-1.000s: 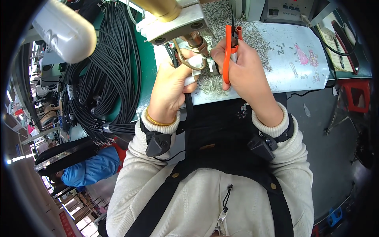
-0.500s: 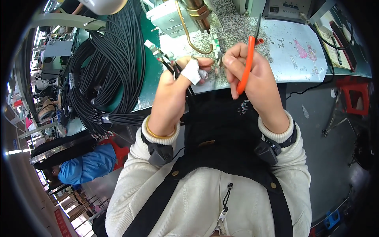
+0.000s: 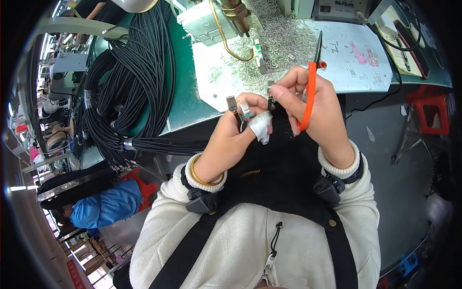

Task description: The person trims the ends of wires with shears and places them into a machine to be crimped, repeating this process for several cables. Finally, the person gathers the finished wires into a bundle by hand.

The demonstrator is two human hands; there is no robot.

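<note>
My left hand (image 3: 228,142) is closed around several black cables. Between its thumb and fingers stick up a metal cable plug (image 3: 232,102) and a white-and-green cable end (image 3: 246,111). White tape (image 3: 260,125) wraps the thumb. My right hand (image 3: 321,106) holds an orange-handled tool (image 3: 310,96) in the palm, its dark, pointed end up; its exact kind is unclear. The thumb and forefinger of that hand pinch another small metal plug (image 3: 270,88), whose black cable runs down to the left fingers.
A bench machine (image 3: 236,19) with a brass-coloured nozzle and a bent tube stands beyond my hands. Small metal pieces (image 3: 284,43) litter the metal plate (image 3: 214,91). Coiled black cables (image 3: 149,72) lie at left, a notebook (image 3: 404,53) at far right. A person in blue (image 3: 107,204) sits at left.
Both hands have come nearer to me, away from the machine; the left also moved right. The right fingertips now pinch an upright plug. The orange-handled tool stays in the right palm.
</note>
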